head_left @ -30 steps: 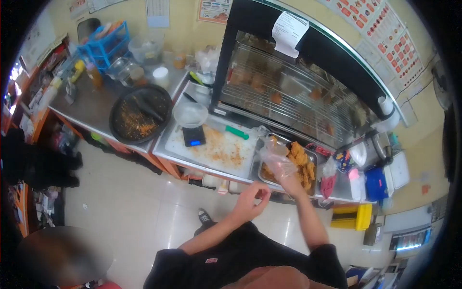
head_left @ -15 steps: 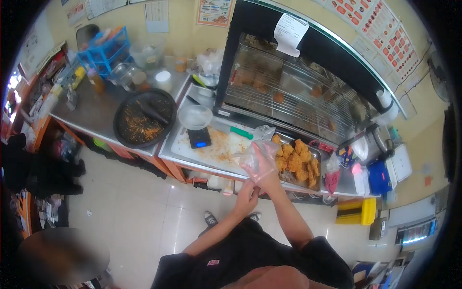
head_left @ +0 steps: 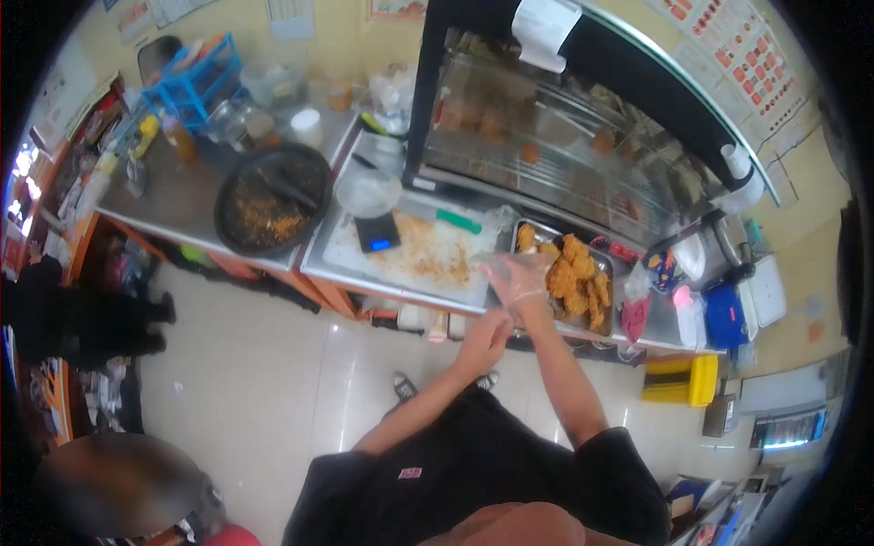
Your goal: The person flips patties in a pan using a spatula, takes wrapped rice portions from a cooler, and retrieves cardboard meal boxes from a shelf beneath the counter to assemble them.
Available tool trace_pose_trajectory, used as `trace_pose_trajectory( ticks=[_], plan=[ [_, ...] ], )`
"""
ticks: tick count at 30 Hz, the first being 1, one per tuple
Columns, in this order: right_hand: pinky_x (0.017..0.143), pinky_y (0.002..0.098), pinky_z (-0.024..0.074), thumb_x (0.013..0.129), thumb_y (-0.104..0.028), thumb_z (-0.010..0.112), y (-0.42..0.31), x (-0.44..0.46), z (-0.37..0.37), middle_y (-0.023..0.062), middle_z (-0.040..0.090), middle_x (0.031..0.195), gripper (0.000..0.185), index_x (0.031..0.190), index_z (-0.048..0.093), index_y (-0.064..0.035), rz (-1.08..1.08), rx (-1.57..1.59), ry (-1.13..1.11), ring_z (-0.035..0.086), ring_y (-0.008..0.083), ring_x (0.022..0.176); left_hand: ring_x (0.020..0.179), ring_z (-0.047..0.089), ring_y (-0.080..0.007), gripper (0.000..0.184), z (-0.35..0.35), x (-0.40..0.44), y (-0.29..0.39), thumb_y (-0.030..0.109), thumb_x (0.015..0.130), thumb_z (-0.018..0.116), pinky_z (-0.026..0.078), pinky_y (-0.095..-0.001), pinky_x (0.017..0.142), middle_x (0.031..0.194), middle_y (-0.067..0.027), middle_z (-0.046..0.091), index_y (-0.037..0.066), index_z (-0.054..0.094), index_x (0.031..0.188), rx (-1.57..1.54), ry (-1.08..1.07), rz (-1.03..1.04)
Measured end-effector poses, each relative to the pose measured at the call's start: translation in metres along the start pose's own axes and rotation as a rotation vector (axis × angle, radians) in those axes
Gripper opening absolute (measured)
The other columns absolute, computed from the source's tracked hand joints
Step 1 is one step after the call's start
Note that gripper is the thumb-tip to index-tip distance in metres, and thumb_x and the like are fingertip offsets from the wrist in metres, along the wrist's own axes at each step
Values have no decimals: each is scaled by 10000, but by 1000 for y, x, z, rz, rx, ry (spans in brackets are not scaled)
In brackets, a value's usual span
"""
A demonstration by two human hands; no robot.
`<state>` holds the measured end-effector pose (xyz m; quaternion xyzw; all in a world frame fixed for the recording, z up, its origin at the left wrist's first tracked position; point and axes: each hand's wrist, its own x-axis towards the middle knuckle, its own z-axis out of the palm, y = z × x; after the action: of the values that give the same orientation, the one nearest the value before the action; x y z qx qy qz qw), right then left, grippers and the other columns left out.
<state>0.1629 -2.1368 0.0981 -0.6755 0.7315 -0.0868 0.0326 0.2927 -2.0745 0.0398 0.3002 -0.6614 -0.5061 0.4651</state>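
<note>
A clear, loose plastic glove (head_left: pixel 526 289) covers my right hand (head_left: pixel 517 278), whose fingers are stretched out over the front right part of the white cutting board (head_left: pixel 428 253). My left hand (head_left: pixel 489 343) is closed at my right wrist, pinching the glove's cuff. Just right of the gloved hand, a metal tray (head_left: pixel 604 266) holds several pieces of fried chicken (head_left: pixel 572 273). Brown crumbs lie scattered on the board, where a green-handled knife (head_left: pixel 458 221) rests near the back.
A black scale (head_left: pixel 377 233) and a clear bowl (head_left: pixel 368 191) sit on the board's left side. Farther left is a large black mortar (head_left: pixel 273 198). Behind the board stands a glass display warmer (head_left: pixel 537 136). Another person (head_left: pixel 86 314) is at far left.
My hands have shifted slightly right, and the gloved fingers now spread more apart. The left hand stays at the cuff. The view has tilted a little.
</note>
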Motion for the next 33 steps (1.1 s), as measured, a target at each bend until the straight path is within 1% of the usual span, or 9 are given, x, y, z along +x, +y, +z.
trace_pose_trajectory(
  ticks=[8,9,12,16,17,21,25,29,33],
  plan=[
    [967,678,253,895,-634,403,36,15,3,167,623,1205,685,1418,428,-191,287,-84,-209,519,358,1208,820,549,-357,64,21,16,-14,30,898,538,446,-411,735,841,-167,524,12,494,941,-68,-118,-50],
    [1003,687,223,890,-637,425,40,17,-3,217,469,1392,735,1491,291,-235,319,5,-296,423,418,1297,763,571,-252,24,24,19,-14,33,924,518,453,-344,670,811,-124,525,22,504,908,-36,-94,5],
    [1044,707,166,857,-672,451,49,1,4,178,197,1562,799,1495,280,-223,198,-135,-30,198,478,1402,762,558,-251,45,43,18,-22,50,930,522,451,-345,685,828,-125,526,12,511,908,27,-194,191],
    [1039,705,171,864,-694,419,90,-14,18,192,147,1572,815,1505,256,-219,329,-7,244,152,515,1397,785,536,-267,46,55,20,-9,56,925,536,445,-354,736,866,-121,540,11,537,929,-10,-433,47],
    [1002,631,313,908,-610,442,91,-23,1,202,334,1498,709,1466,353,-181,277,-117,368,324,459,1348,814,547,-288,66,63,22,-8,68,927,532,446,-360,757,876,-136,548,3,539,934,-32,-476,63],
    [719,339,502,932,-343,578,148,-58,-8,92,703,1008,425,1290,569,-114,298,345,570,667,264,907,867,578,-303,110,100,27,4,101,931,536,452,-359,796,894,-160,567,-8,541,945,-140,-638,49],
    [717,264,493,934,-336,591,255,-119,2,32,668,938,433,1229,581,-19,492,2012,802,631,139,861,934,619,-199,134,154,24,4,114,949,561,469,-315,856,979,-87,626,20,574,1043,-235,-760,-126],
    [760,276,498,953,-341,559,380,-200,-17,83,676,977,410,1215,600,-28,667,939,927,637,149,866,883,635,-139,189,198,21,-11,123,967,543,498,-283,789,984,-55,644,39,583,1131,-293,-748,-371],
    [822,309,497,970,-322,535,483,-220,-63,52,623,1043,372,1177,621,-26,675,1034,875,569,147,911,797,615,-115,198,233,24,-66,144,985,509,494,-266,726,909,-33,629,54,595,1140,-226,-640,-489]
  ],
)
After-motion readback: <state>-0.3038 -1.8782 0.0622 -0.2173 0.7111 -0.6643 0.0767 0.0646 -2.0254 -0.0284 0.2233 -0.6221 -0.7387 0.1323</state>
